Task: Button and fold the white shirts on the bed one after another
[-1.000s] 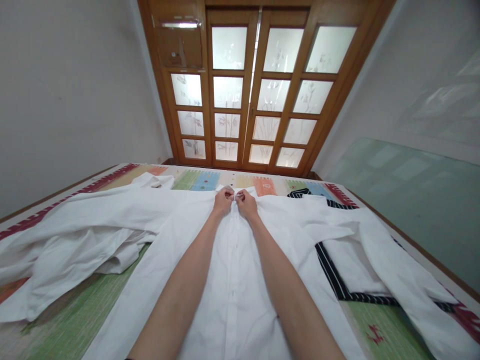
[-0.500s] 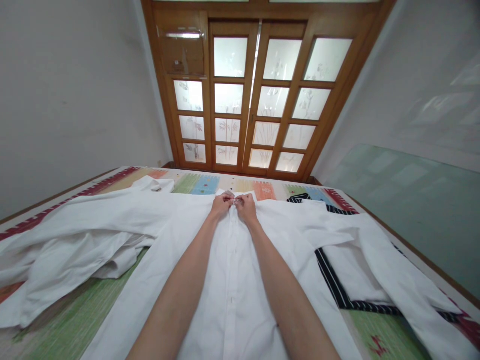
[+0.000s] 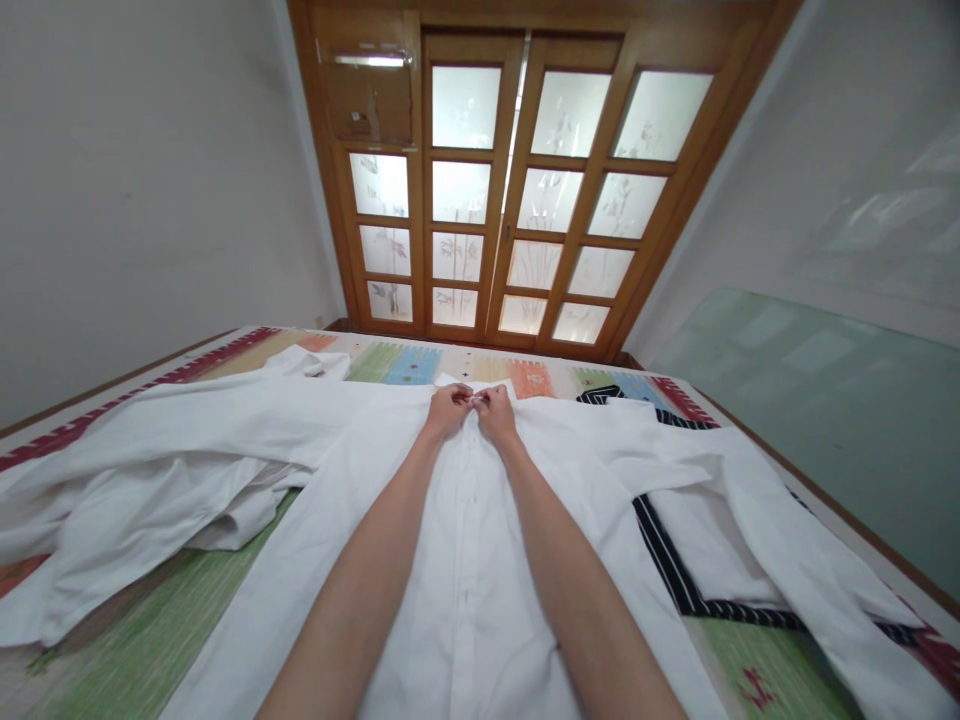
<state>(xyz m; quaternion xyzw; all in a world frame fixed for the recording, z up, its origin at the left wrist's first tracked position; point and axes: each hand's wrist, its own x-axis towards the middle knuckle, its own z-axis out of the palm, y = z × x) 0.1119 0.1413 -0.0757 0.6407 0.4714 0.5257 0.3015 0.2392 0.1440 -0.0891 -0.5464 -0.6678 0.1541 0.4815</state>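
Observation:
A white long-sleeved shirt point(image 3: 375, 440) lies spread out, collar away from me, its front placket running down the middle. Just below the collar, my left hand point(image 3: 451, 408) pinches the placket's left side. Close against it, my right hand point(image 3: 493, 410) grips the same spot from the right, fingers bent. The fingertips nearly meet, and whatever small button sits between them is hidden. Both forearms reach across the shirt front. Further down, the placket lies flat between my arms.
Another white garment point(image 3: 142, 530) lies crumpled at the left. Under the right sleeve is a folded white piece with black striped trim point(image 3: 667, 560). A patterned, multicoloured cover point(image 3: 172, 620) lies beneath. Beyond stand wooden glass-paned doors point(image 3: 495, 160); a greenish panel point(image 3: 817, 430) leans at the right.
Both hands stay at the collar end of the placket, shifted very slightly to the right, with small changes in the fingers. The view has tilted a little; the clothes lie as before.

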